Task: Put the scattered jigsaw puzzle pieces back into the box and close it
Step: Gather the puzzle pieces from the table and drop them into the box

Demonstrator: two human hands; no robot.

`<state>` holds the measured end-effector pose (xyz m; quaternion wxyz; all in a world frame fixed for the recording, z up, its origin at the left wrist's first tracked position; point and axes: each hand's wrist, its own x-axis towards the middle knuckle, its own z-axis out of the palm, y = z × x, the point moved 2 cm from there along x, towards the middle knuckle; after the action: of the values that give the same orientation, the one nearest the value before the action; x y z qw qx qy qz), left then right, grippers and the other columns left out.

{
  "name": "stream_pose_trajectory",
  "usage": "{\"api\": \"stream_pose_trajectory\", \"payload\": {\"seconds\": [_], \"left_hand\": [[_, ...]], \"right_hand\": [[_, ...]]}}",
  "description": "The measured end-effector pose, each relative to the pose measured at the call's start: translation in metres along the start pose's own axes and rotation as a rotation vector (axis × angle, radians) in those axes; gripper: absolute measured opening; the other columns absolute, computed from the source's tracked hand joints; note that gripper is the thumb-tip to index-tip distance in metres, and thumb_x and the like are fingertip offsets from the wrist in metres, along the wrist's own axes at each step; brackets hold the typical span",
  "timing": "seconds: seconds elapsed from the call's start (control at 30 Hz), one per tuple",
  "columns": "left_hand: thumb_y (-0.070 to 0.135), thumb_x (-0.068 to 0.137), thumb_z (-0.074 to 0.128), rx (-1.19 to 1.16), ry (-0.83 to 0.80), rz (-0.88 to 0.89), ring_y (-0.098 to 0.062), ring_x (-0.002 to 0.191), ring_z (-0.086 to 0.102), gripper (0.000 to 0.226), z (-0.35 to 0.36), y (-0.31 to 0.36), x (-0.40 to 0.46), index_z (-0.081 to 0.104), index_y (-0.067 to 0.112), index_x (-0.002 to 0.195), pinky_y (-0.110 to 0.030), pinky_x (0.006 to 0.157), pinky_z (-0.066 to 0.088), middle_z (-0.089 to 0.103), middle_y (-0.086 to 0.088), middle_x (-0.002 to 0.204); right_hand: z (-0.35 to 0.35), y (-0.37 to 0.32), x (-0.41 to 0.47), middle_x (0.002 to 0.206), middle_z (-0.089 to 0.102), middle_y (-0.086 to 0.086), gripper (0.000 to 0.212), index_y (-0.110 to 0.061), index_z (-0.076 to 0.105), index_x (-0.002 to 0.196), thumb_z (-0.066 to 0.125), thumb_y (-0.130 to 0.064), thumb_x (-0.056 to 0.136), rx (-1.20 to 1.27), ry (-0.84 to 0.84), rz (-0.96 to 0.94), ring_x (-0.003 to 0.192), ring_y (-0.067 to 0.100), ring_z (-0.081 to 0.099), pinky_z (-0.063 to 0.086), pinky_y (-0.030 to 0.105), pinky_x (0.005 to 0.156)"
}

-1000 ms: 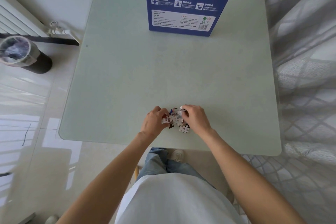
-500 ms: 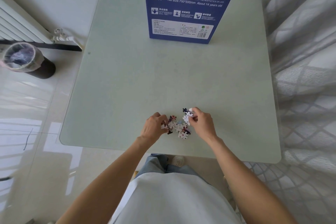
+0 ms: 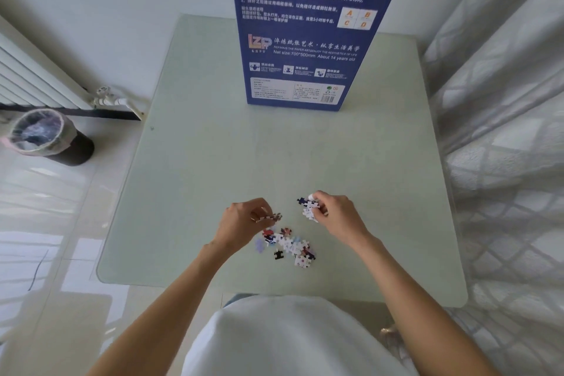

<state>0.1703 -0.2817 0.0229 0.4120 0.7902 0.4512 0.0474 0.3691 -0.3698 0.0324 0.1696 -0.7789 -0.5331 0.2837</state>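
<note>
A tall blue puzzle box (image 3: 308,40) stands upright at the far side of the pale glass table (image 3: 213,162). A small heap of loose puzzle pieces (image 3: 290,243) lies near the table's front edge, between my wrists. My left hand (image 3: 244,223) pinches a few joined pieces (image 3: 271,217) just above the heap. A little to the right and higher, my right hand (image 3: 335,214) holds a clump of white and dark pieces (image 3: 309,207). The box's top is out of frame, so whether it stands open is hidden.
A black waste bin (image 3: 48,137) lined with clear plastic stands on the floor at the left, below a white radiator (image 3: 36,79). Sheer curtains (image 3: 503,131) hang along the table's right edge. A wall is close behind the box.
Both hands have lifted off the heap and moved apart, each taking pieces with it. My head has tilted up, so more of the box shows.
</note>
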Motion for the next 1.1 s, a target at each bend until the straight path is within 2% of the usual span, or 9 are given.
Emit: {"api": "stream_pose_trajectory", "payload": {"seconds": [0.17,0.27,0.37,0.5,0.63,0.7,0.83,0.97,1.1], "left_hand": [[0.018,0.076,0.076,-0.154,0.179,0.286,-0.004,0.067,0.065,0.014,-0.100,0.084,0.051,0.064,0.022,0.079,-0.015,0.066,0.050,0.069,0.008,0.076],[0.016,0.076,0.075,-0.186,0.332,0.449,-0.008,0.067,0.064,0.012,-0.155,0.138,0.090,0.065,0.017,0.081,-0.016,0.067,0.052,0.068,0.006,0.075],[0.019,0.079,0.073,-0.139,0.479,0.614,-0.005,0.067,0.062,0.013,-0.200,0.185,0.127,0.066,0.011,0.086,-0.012,0.066,0.050,0.065,0.008,0.076],[0.021,0.081,0.071,-0.006,0.600,0.796,0.001,0.068,0.059,0.012,-0.253,0.233,0.179,0.068,0.012,0.087,-0.009,0.066,0.048,0.065,0.005,0.081],[0.024,0.081,0.067,0.211,0.593,0.712,-0.012,0.074,0.063,0.012,-0.278,0.243,0.224,0.068,0.016,0.090,-0.026,0.068,0.050,0.068,0.002,0.086],[0.024,0.082,0.065,0.310,0.573,0.683,-0.016,0.079,0.064,0.014,-0.279,0.242,0.237,0.069,0.019,0.095,-0.027,0.067,0.045,0.070,0.001,0.092],[0.031,0.082,0.067,0.419,0.508,0.660,-0.021,0.088,0.066,0.029,-0.275,0.238,0.248,0.065,0.022,0.110,-0.033,0.074,0.050,0.071,0.000,0.101],[0.037,0.082,0.067,0.455,0.496,0.675,-0.024,0.082,0.065,0.027,-0.271,0.234,0.250,0.068,0.020,0.104,-0.036,0.070,0.050,0.072,-0.003,0.091],[0.030,0.086,0.064,0.433,0.499,0.686,-0.023,0.081,0.064,0.017,-0.270,0.234,0.248,0.071,0.022,0.099,-0.036,0.072,0.050,0.072,-0.002,0.088]], "right_hand": [[-0.107,-0.055,0.039,0.075,0.067,0.003,0.018,-0.010,0.063,0.104,0.062,-0.008,0.086,0.250,0.180,-0.132,0.060,0.010,0.064,0.052,0.021,0.069],[-0.182,-0.094,0.072,0.080,0.068,0.005,0.018,-0.007,0.062,0.103,0.062,-0.004,0.086,0.336,0.371,-0.265,0.066,0.012,0.067,0.053,0.018,0.069],[-0.241,-0.126,0.111,0.090,0.067,-0.001,0.021,-0.008,0.062,0.108,0.062,-0.010,0.087,0.219,0.558,-0.372,0.077,0.011,0.067,0.055,0.021,0.071],[-0.291,-0.154,0.166,0.097,0.069,0.006,0.023,-0.008,0.060,0.111,0.058,-0.015,0.090,-0.036,0.737,-0.448,0.080,0.015,0.065,0.054,0.027,0.073],[-0.305,-0.157,0.203,0.096,0.069,0.009,0.026,-0.009,0.054,0.116,0.055,-0.013,0.091,-0.270,0.722,-0.463,0.081,0.020,0.066,0.050,0.026,0.069],[-0.303,-0.153,0.214,0.092,0.069,0.008,0.026,-0.010,0.054,0.117,0.055,-0.014,0.092,-0.334,0.688,-0.456,0.075,0.018,0.064,0.045,0.023,0.063],[-0.295,-0.147,0.224,0.089,0.071,0.004,0.021,-0.017,0.061,0.111,0.055,-0.021,0.092,-0.333,0.633,-0.425,0.077,0.022,0.065,0.047,0.028,0.067],[-0.291,-0.145,0.226,0.101,0.070,0.000,0.021,-0.020,0.068,0.106,0.054,-0.026,0.092,-0.337,0.605,-0.429,0.090,0.020,0.064,0.049,0.031,0.073],[-0.295,-0.145,0.224,0.101,0.069,0.000,0.023,-0.020,0.067,0.108,0.057,-0.028,0.090,-0.315,0.640,-0.411,0.087,0.017,0.062,0.047,0.027,0.071]]}}
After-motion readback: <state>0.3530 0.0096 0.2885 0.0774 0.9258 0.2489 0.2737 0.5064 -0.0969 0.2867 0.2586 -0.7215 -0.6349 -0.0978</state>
